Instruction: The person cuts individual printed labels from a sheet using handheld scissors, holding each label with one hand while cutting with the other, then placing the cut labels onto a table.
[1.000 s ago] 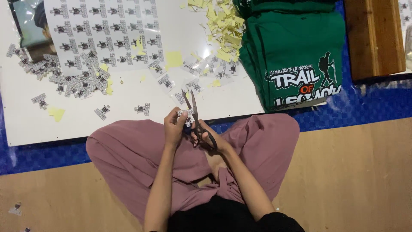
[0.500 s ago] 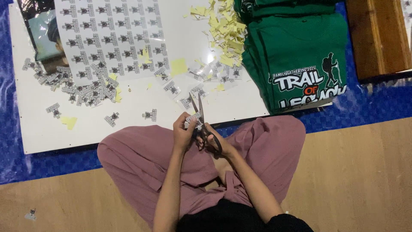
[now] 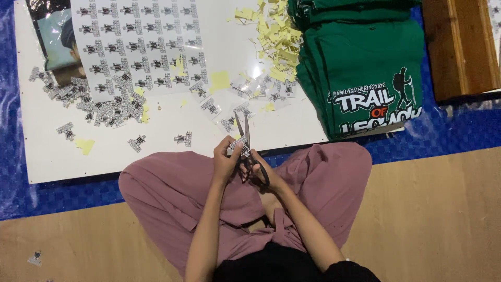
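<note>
A small printed sticker piece [image 3: 238, 144] was pinched between the thumb and curled fingers of the left hand [image 3: 225, 162], just above the lap. The fingers were drawn in close around it, not spread. A pair of scissors [image 3: 245, 149] was gripped by the right hand [image 3: 261, 175], whose fingers were threaded through the dark handle loops and closed on them. The blades pointed away from the body, towards the white board [image 3: 156, 151], and were parted only a little at the tips — the sticker piece lay against them, though whether it sat between the blades could not be told.

Both hands were held together over pink trousers [image 3: 172, 193], the legs being crossed on a wooden floor [image 3: 443, 219]. On the board beyond the hands, a printed sheet of uncut stickers [image 3: 141, 44] was laid out, with a heap of cut stickers [image 3: 99, 104] to its left and loose ones scattered near the board's front edge. Yellow paper scraps [image 3: 276, 39] were piled further back — just beside a stack of folded green shirts [image 3: 365, 68]. A blue mat [image 3: 454, 130] was spread beneath the board.
</note>
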